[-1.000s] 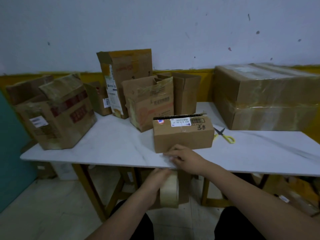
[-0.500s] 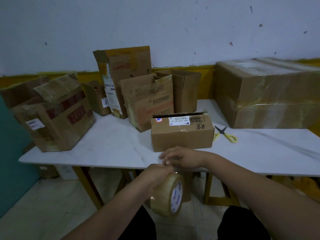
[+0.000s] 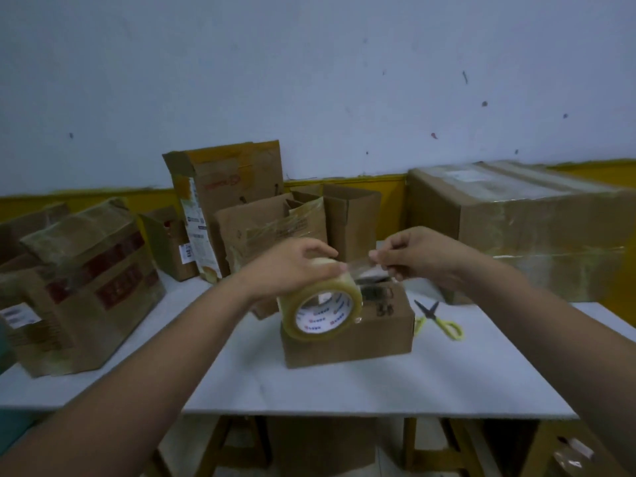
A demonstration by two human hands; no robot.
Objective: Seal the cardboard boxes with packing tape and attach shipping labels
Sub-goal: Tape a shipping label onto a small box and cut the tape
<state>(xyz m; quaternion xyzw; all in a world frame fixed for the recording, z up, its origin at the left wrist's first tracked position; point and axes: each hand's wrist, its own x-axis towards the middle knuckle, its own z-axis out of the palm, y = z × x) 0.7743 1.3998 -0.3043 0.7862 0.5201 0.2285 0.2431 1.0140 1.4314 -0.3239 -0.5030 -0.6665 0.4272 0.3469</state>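
A small brown cardboard box (image 3: pixel 347 342) sits in the middle of the white table (image 3: pixel 378 390), with a label on its top partly hidden by my hands. My left hand (image 3: pixel 292 266) grips a roll of clear packing tape (image 3: pixel 321 309) from above, holding it just over the box's near left side. My right hand (image 3: pixel 418 254) pinches the free end of the tape (image 3: pixel 366 268), and a short clear strip is stretched between roll and fingers above the box.
Yellow-handled scissors (image 3: pixel 438 321) lie right of the small box. A large taped carton (image 3: pixel 523 232) fills the back right. Several open, worn boxes (image 3: pixel 86 287) crowd the left and back (image 3: pixel 272 222). The table's front edge is near me.
Both hands have risen from below the table's front edge to above the small box, bringing the tape roll up. My right hand has pulled a short strip off the roll.
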